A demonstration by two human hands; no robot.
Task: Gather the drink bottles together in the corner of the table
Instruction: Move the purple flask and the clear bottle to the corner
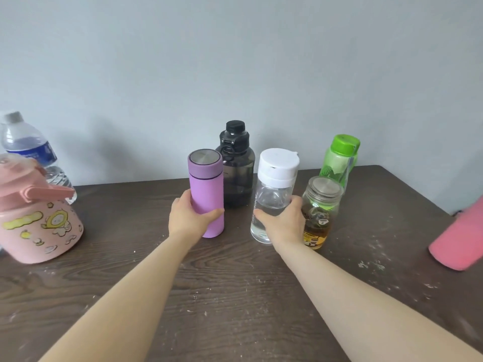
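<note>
My left hand (pixel 186 218) grips a purple flask (pixel 206 189) with a steel top, upright near the table's middle. My right hand (pixel 283 222) wraps around a clear bottle (pixel 271 194) with a white cap. Just behind the two stands a dark smoky bottle (pixel 236 165) with a black lid. Right of the clear bottle is a glass jar bottle (pixel 320 212) with amber liquid and a metal lid, touching my right hand. A green bottle (pixel 339 159) stands behind it near the wall.
A big pink jug (pixel 36 218) with cartoon stickers stands at the left, a plastic water bottle (pixel 31 150) behind it. A pink bottle (pixel 460 241) leans in at the right edge. The dark wooden table (pixel 235 296) meets a grey wall; its far right corner (pixel 379 168) shows.
</note>
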